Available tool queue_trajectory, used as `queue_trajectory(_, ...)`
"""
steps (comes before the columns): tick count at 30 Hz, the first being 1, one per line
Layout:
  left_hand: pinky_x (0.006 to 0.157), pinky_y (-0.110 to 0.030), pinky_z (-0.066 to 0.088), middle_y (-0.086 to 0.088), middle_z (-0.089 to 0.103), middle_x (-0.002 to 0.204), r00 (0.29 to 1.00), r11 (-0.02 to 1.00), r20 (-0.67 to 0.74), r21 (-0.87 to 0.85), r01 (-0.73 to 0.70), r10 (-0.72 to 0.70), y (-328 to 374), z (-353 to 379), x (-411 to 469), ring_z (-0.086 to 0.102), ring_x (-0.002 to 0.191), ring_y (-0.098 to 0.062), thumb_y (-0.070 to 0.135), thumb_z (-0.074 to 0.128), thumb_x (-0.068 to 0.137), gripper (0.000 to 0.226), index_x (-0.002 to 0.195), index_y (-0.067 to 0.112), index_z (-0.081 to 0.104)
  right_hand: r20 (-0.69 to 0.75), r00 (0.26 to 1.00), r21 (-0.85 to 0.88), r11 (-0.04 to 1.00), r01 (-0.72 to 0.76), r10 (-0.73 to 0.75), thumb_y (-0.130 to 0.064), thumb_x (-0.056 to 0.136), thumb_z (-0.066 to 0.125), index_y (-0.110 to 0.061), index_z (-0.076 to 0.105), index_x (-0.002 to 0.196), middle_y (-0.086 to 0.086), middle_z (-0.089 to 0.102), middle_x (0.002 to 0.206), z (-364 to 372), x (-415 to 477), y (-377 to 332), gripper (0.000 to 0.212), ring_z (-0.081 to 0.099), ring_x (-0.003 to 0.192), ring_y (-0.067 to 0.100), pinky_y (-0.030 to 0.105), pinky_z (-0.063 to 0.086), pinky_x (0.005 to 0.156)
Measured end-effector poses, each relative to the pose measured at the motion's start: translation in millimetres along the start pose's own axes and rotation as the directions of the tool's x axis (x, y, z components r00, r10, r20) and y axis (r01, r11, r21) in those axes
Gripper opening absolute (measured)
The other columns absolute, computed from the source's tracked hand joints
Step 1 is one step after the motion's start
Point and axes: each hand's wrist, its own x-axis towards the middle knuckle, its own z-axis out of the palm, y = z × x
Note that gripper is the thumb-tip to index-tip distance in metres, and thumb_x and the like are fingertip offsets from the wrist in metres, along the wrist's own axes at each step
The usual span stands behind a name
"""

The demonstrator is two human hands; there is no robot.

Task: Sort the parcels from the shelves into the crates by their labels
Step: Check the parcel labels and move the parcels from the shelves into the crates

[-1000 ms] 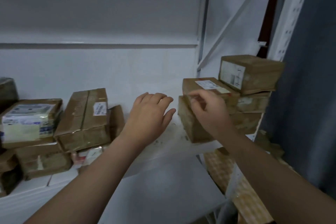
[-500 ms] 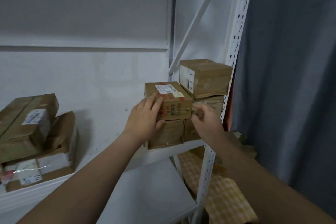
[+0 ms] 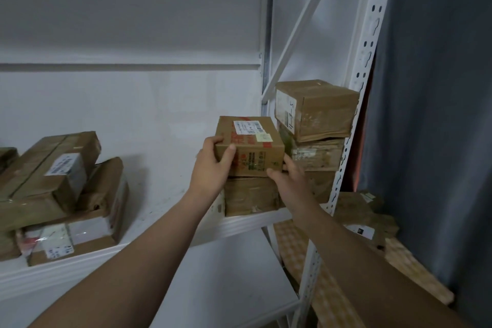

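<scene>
A small brown cardboard parcel [image 3: 253,145] with a white label and red print sits on top of another brown parcel [image 3: 250,196] at the right end of the white shelf [image 3: 165,210]. My left hand [image 3: 210,168] grips its left side, thumb on the front face. My right hand [image 3: 288,178] holds its lower right corner from below. Right behind it stands a taller stack of parcels, topped by a brown box [image 3: 316,109] with a handwritten label.
A pile of taped parcels [image 3: 61,189] lies at the shelf's left end. The white perforated upright [image 3: 356,104] stands right of the stack, with a grey curtain [image 3: 439,114] beyond. Crumpled cardboard [image 3: 364,216] lies on a checked surface [image 3: 332,293] lower right. A lower shelf [image 3: 226,282] shows beneath.
Both hands have closed round the labelled parcel on the right stack: the left from flat against its side to a grip, the right onto its lower corner. The view has shifted right.
</scene>
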Motion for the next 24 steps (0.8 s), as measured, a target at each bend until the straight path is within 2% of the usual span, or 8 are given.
queue_trajectory(2,0.091,-0.044,0.051,-0.002,0.05,0.123,0.997,0.998,-0.069,-0.06,-0.022,0.018,-1.2,-3.8,-4.0,0.057,0.107,-0.016,0.042,0.054,0.092,0.036,0.121,0.022,0.047,0.0,1.0,0.135,0.991,0.015,-0.015,-0.035,0.091,0.058,-0.029,0.046,0.133,0.002,0.045,0.136,7.1,-3.3,-1.5,0.044,0.05,0.12,0.019,0.041,0.048,0.098)
queue_trajectory(4,0.085,-0.042,0.055,0.002,0.043,0.115,0.988,0.993,-0.155,-0.109,-0.033,0.016,-4.5,-8.5,-11.2,0.056,0.099,-0.011,0.041,0.054,0.092,0.024,0.109,0.024,0.048,0.004,1.0,0.304,0.952,0.019,-0.021,-0.035,0.091,0.06,-0.036,0.046,0.112,-0.003,0.056,0.118,14.8,-8.5,-7.8,0.025,0.061,0.104,0.009,0.024,0.055,0.076)
queue_trajectory(6,0.079,-0.032,0.056,0.004,0.04,0.106,0.973,0.989,-0.232,-0.141,-0.047,0.014,-9.0,-13.1,-20.8,0.053,0.092,-0.004,0.038,0.051,0.094,0.014,0.094,0.025,0.046,-0.006,0.999,0.396,0.917,0.052,-0.053,-0.04,0.089,0.061,-0.035,0.043,0.101,-0.005,0.058,0.107,22.7,-11.5,-14.1,0.023,0.066,0.084,-0.001,0.015,0.053,0.058)
queue_trajectory(8,0.074,-0.022,0.051,0.0,0.04,0.105,0.953,0.987,-0.303,-0.152,-0.053,0.004,-13.9,-18.7,-30.0,0.05,0.089,0.001,0.031,0.049,0.097,0.015,0.085,0.025,0.041,-0.022,0.994,0.418,0.902,0.104,-0.104,-0.055,0.078,0.066,-0.032,0.043,0.097,-0.001,0.057,0.111,32.0,-15.1,-22.5,0.037,0.067,0.084,0.002,0.019,0.055,0.061)
queue_trajectory(12,0.095,-0.041,0.047,-0.016,0.042,0.122,0.941,0.97,-0.338,-0.224,-0.098,0.017,-18.1,-32.9,-43.5,0.05,0.111,-0.021,0.022,0.048,0.098,0.009,0.097,0.027,0.04,-0.071,0.986,0.243,0.956,0.165,-0.152,-0.072,0.05,0.069,-0.038,0.04,0.094,0.001,0.049,0.123,49.3,-20.1,-34.3,0.062,0.059,0.107,0.019,0.037,0.056,0.084)
queue_trajectory(17,0.097,-0.031,0.05,-0.004,0.039,0.132,0.967,0.974,-0.226,-0.165,-0.153,0.114,-15.5,-55.6,-48.2,0.05,0.118,-0.013,0.021,0.057,0.093,0.031,0.113,0.036,0.037,-0.043,0.979,0.358,0.912,0.2,-0.197,-0.047,0.055,0.078,-0.039,0.041,0.101,-0.01,0.065,0.1,51.9,-20.5,-30.9,0.059,0.068,0.088,0.005,0.022,0.057,0.069)
queue_trajectory(20,0.103,-0.012,0.032,0.004,0.032,0.13,0.927,0.961,-0.255,0.093,-0.26,0.275,-11.1,-76.3,-43.7,0.041,0.119,-0.003,0.021,0.068,0.085,0.05,0.123,0.031,0.037,0.0,0.954,0.344,0.896,0.281,-0.3,-0.035,0.062,0.078,-0.043,0.051,0.103,-0.011,0.063,0.104,37.7,-24.0,-32.1,0.049,0.065,0.086,-0.002,0.016,0.053,0.061)
queue_trajectory(24,0.112,-0.037,0.011,-0.006,0.01,0.157,0.932,0.933,-0.276,0.331,-0.139,0.236,-0.1,-108.4,-22.4,0.01,0.144,-0.02,0.049,0.077,0.07,0.101,0.148,0.025,0.018,0.071,0.917,0.364,0.866,0.343,-0.393,-0.034,0.058,0.074,-0.043,0.06,0.102,-0.008,0.065,0.103,22.1,-27.4,-39.3,0.047,0.067,0.087,0.009,0.023,0.053,0.061)
